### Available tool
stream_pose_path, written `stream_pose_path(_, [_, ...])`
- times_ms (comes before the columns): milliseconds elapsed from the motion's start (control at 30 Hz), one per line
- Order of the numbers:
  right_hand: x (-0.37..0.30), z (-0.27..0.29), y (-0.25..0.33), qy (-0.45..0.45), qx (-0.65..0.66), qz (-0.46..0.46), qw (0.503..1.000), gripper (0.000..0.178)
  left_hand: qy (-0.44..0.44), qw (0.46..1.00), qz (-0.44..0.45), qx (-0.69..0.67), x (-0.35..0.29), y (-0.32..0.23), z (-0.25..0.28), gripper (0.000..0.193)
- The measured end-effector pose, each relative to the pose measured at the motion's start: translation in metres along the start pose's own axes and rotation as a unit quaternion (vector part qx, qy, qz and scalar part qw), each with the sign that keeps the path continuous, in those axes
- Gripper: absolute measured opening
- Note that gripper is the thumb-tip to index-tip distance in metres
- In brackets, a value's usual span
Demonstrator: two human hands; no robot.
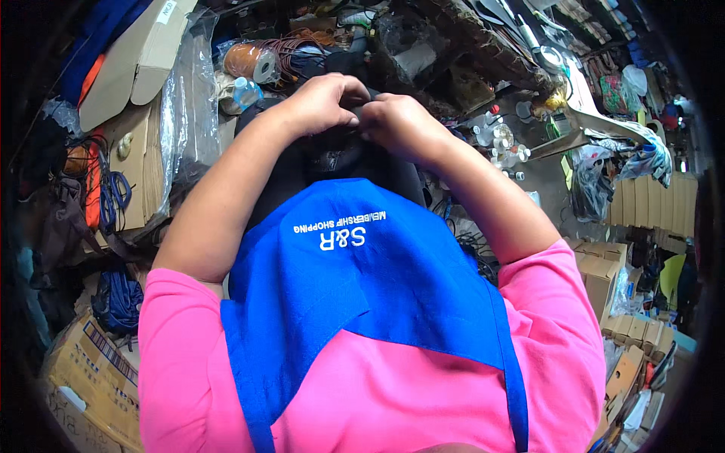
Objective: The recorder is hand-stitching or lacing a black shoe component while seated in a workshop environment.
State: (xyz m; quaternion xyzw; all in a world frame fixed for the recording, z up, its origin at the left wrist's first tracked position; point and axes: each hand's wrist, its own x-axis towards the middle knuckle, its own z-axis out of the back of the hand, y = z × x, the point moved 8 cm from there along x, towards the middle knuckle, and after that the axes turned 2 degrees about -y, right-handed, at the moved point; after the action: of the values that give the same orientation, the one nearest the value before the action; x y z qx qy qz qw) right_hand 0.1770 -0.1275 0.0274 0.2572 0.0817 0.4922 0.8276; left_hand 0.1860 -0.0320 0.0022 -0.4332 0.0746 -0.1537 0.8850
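Note:
Both hands meet over my lap, just beyond the blue apron point(355, 264). My left hand point(323, 103) is curled, its thumb and fingers bent toward the right hand. My right hand point(402, 125) is closed in a pinch close beside it, fingertips turned toward the left hand. Dark material point(332, 147) lies under and between them; its kind is too dark to tell. Whatever the fingers grip is hidden or too small to name.
A spool of brown cord point(249, 63) and a clear plastic bottle point(245, 92) are beyond my left arm. Flat cardboard point(136, 162) leans at the left. Several small bottles point(502, 138) stand past my right hand. Stacked cardboard boxes point(600, 275) are at the right.

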Motion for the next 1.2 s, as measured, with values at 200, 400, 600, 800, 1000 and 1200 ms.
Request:
stream_pose_path(200, [-0.040,-0.017,-0.052,-0.004,0.412,-0.257,0.874,0.026,-0.119,0.989,0.023,0.083,-0.049,-0.014,0.012,0.032])
stream_pose_path(400, [-0.039,-0.014,-0.052,0.012,0.242,-0.118,0.963,0.028,0.018,0.997,0.081,-0.009,-0.051,0.005,-0.003,0.017])
stream_pose_path(600, [-0.035,-0.006,-0.036,-0.004,0.154,-0.047,0.987,0.025,0.010,0.969,0.207,0.131,-0.088,0.043,0.060,0.025])
stream_pose_path(800, [-0.032,0.001,-0.105,-0.297,0.429,-0.256,0.814,0.028,-0.151,0.880,0.057,-0.447,-0.058,0.008,0.043,0.036])
stream_pose_path(1000, [-0.028,-0.029,-0.074,-0.106,0.845,-0.175,0.494,0.042,-0.034,0.638,-0.011,-0.770,-0.042,0.045,0.018,0.042])
stream_pose_path(1200, [-0.083,-0.036,-0.098,-0.128,0.754,-0.340,0.548,0.034,-0.207,0.792,0.141,-0.557,-0.060,0.056,0.036,0.042])
